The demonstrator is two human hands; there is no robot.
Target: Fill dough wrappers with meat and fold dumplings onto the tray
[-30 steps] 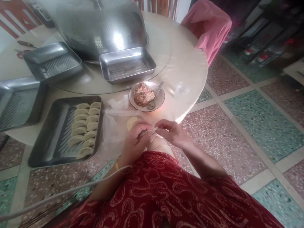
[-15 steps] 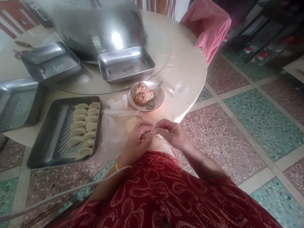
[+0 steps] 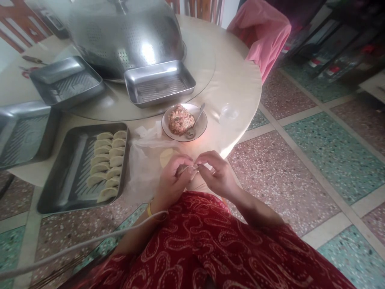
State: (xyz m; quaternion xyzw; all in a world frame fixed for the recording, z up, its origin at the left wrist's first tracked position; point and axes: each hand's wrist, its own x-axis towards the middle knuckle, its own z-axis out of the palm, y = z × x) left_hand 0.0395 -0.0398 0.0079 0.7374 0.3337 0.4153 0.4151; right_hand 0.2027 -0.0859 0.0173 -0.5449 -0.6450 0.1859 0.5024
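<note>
Between my two hands, just past the table's near edge, is a dumpling (image 3: 195, 169), mostly covered by fingers. My left hand (image 3: 176, 174) is closed around its left side. The fingertips of my right hand (image 3: 214, 170) pinch the dumpling's edge from the right. Pale round wrappers (image 3: 166, 157) lie on a clear plastic bag (image 3: 142, 168) beside my left hand. Beyond my hands stands a bowl (image 3: 202, 130) of minced filling (image 3: 179, 119), with a spoon (image 3: 199, 114) leaning in it. To the left, a metal tray (image 3: 64, 180) holds two rows of folded dumplings (image 3: 105, 168).
Further metal trays (image 3: 159, 82) stand on and around the glass turntable (image 3: 204, 68), near a large perforated metal cover (image 3: 126, 38). A clear plastic cup or lid (image 3: 229, 112) sits at the right. Scissors (image 3: 28, 72) lie at the far left. A pink cloth (image 3: 261, 28) drapes a chair.
My right hand has shifted slightly and its fingers have opened into a wider arch, the fingertips still pinching the dumpling's edge. My left hand has barely moved.
</note>
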